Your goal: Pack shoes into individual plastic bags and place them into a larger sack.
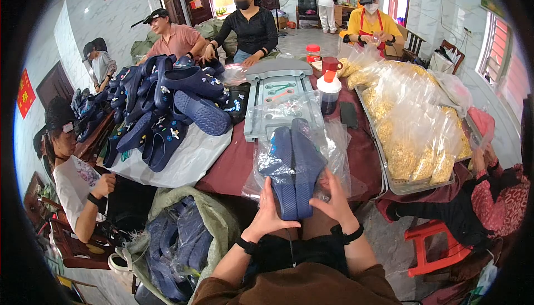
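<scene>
A pair of navy clogs, pressed together side by side, lies in front of me with the heels toward me. A clear plastic bag is around and under the pair; how far it covers the clogs is hard to make out. My left hand rests along the left side near the heel, fingers straight, thumb stretched across below the heel. On the opposite side, my right hand has its thumb at the heel edge and fingers along the clog. The two hands hold the pair between them.
Left stands a heap of navy clogs on white sheeting; below it, a woven sack of bagged clogs. Ahead are a grey plastic stand and a bottle. Right, a metal tray holds bagged yellow pieces. Several people sit around.
</scene>
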`<action>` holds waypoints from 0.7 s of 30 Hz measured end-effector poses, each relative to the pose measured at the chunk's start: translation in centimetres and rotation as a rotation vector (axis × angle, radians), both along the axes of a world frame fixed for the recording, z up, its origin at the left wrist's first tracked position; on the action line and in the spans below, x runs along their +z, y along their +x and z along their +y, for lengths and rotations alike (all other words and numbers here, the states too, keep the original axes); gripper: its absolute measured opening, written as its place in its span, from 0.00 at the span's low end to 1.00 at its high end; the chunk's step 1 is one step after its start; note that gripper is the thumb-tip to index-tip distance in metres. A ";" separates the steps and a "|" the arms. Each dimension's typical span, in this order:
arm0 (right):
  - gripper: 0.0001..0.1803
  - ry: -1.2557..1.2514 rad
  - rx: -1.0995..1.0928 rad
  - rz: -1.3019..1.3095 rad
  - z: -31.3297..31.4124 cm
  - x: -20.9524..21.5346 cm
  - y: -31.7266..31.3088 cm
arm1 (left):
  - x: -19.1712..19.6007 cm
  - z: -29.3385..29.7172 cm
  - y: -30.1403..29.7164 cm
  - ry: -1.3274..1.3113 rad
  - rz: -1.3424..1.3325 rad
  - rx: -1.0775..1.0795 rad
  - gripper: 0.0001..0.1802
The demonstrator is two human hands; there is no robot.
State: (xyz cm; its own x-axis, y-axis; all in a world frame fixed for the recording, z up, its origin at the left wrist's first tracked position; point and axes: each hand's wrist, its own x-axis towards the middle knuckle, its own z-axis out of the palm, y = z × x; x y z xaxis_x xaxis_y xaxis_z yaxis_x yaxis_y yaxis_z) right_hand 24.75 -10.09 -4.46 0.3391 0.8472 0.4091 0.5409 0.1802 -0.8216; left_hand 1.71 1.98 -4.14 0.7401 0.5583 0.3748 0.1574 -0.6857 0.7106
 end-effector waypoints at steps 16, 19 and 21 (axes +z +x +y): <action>0.65 -0.171 0.089 -0.039 -5.5 2.4 -2.4 | 1.7 -1.3 -1.9 0.105 -0.152 0.009 0.76; 0.70 -0.136 0.056 -0.037 -5.8 1.9 -2.7 | 1.3 -0.4 -2.9 0.017 -0.335 0.233 0.57; 0.74 -0.157 0.042 -0.024 -6.0 2.6 -3.3 | 1.5 0.1 -2.9 0.023 -0.266 0.386 0.54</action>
